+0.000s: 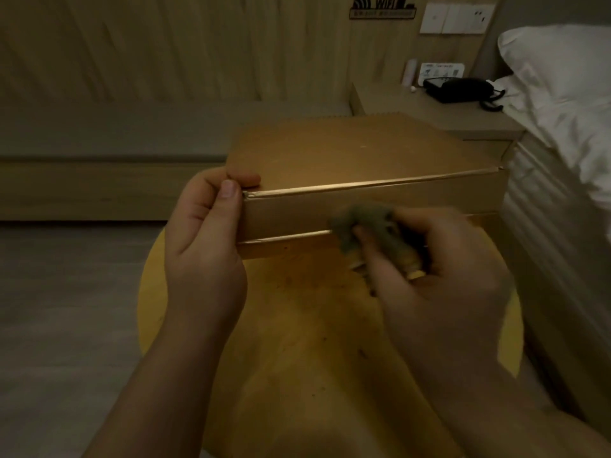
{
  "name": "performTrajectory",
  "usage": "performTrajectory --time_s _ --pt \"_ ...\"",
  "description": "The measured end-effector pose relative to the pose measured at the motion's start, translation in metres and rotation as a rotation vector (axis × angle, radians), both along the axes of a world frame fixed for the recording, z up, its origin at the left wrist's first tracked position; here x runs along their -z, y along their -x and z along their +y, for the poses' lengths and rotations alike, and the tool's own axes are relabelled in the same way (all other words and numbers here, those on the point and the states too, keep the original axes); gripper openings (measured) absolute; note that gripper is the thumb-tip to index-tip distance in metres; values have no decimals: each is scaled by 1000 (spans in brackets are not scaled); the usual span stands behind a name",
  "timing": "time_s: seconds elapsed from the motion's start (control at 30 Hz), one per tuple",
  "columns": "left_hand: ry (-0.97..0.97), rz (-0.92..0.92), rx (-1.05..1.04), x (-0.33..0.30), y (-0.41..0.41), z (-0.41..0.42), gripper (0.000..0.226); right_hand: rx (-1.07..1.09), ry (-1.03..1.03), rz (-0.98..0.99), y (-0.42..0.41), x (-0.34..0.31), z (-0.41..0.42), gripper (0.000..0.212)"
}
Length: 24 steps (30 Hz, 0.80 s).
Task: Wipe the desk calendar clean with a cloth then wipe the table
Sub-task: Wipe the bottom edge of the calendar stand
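A brown cardboard desk calendar [347, 153] is held above a round yellow table [297, 309], its flat back panel facing up and its folded front edge towards me. My left hand [205, 226] pinches its left corner between thumb and fingers. My right hand [439, 279] grips a bunched grey-green cloth [367, 233] pressed against the calendar's front face, right of its middle. The right hand is blurred.
A bed [562, 110] with white bedding lies close on the right. Behind the calendar stands a nightstand [413, 110] with a black telephone [463, 89]. A long low bench [115, 153] runs along the wooden wall on the left. Grey floor lies to the left.
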State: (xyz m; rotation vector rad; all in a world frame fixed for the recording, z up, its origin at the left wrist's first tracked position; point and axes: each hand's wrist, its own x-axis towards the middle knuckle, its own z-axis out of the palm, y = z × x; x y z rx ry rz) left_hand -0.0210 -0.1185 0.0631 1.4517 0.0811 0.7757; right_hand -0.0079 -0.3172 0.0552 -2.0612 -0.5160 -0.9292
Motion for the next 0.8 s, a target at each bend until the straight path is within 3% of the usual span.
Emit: performTrajectory --time_s 0.13,0.3,0.5,0.6,0.67,0.8 --pt "30 -6 38 -1 2 -2 32 -156 -30 61 17 -6 49 19" --pt "63 -11 41 -2 4 4 32 -154 -33 35 21 -11 63 20" --pt "13 39 -35 6 6 8 34 14 -113 49 5 -16 1 19" --pt "-6 39 -59 8 6 6 33 140 -237 185 -8 -21 -44 18" --pt "-1 37 -64 10 7 5 33 217 -349 302 -16 -18 -69 32" --pt "-12 59 -91 11 7 4 31 182 -408 420 -28 -13 -105 29"
